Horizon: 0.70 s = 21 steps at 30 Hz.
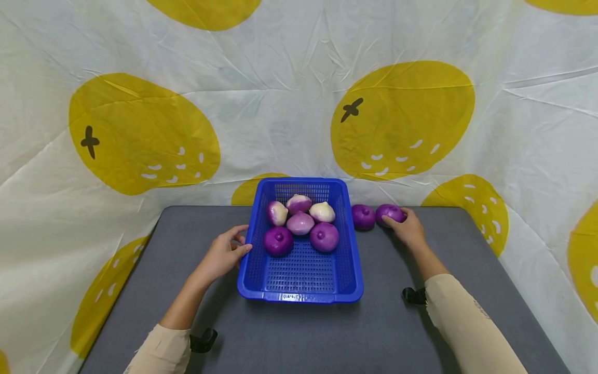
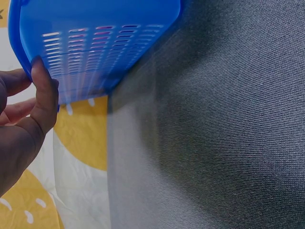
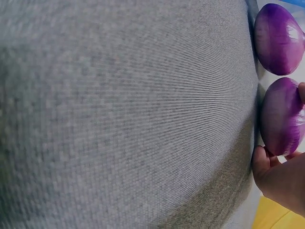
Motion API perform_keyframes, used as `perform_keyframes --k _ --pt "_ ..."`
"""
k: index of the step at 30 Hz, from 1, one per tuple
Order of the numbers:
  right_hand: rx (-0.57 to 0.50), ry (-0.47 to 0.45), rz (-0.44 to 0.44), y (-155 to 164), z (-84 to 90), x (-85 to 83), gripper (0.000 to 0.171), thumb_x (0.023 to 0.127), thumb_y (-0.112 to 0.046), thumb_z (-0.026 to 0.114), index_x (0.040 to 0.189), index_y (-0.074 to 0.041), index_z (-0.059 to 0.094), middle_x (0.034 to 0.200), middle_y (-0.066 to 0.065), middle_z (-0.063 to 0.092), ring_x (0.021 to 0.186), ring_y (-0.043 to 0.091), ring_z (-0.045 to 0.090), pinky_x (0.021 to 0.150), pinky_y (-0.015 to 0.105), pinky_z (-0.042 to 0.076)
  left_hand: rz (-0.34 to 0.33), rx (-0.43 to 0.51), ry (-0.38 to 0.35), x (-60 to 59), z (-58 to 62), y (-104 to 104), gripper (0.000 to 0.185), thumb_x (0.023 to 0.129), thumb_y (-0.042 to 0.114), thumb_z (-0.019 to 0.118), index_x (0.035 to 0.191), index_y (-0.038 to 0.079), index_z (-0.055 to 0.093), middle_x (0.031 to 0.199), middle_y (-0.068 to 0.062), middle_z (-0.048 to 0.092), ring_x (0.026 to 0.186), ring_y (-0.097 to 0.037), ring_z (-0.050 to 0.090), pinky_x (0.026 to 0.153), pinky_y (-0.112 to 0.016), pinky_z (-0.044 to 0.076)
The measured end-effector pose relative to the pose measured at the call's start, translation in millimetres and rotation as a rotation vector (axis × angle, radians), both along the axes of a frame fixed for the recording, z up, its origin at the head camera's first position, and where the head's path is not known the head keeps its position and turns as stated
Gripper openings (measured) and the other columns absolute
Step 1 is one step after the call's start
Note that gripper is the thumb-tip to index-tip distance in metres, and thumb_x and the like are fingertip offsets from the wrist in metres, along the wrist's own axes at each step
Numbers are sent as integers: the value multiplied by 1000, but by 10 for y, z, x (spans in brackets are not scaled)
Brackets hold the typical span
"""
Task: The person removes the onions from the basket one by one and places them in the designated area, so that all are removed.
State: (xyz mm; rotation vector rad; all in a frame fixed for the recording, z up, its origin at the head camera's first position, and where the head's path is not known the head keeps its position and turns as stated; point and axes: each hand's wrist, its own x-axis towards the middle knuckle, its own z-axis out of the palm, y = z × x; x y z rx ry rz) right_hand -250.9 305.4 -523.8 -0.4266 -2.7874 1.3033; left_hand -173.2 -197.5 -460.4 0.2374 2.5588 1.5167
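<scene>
A blue plastic basket (image 1: 299,297) with slotted walls sits mid-table and holds several onions, some deep purple (image 1: 279,241), others partly white (image 1: 322,212). My left hand (image 1: 227,253) grips the basket's left rim, fingers bent at its edge; the left wrist view shows a fingertip (image 2: 39,67) against the rim. To the right of the basket, two purple onions lie side by side at the table's far edge. My right hand (image 1: 409,228) holds the outer onion (image 1: 390,212), thumb on its near side and fingers around its right. The other onion (image 1: 363,217) sits between it and the basket.
The grey table (image 1: 299,337) ends just behind the basket and onions. A white cloth (image 1: 275,119) with large yellow fruit prints hangs behind and at both sides. Dark devices (image 1: 203,341) are worn at both wrists, below the beige sleeves (image 1: 467,311).
</scene>
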Motion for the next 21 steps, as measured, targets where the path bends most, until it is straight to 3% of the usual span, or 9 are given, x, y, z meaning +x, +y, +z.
perform_keyframes --k 14,21 --pt "-13 -36 40 2 29 20 94 99 -54 62 158 8 23 155 38 35 134 51 44 114 61 41 -9 -4 1 11 4 -4 54 100 6 66 149 -4 46 104 -20 58 70 -18 65 60 -49 63" --pt "-43 6 26 5 77 26 90 99 -42 66 158 9 21 156 37 34 141 50 41 119 58 38 -5 -7 -2 4 6 -2 54 100 6 66 149 -3 46 103 -19 58 70 -18 65 61 -50 63"
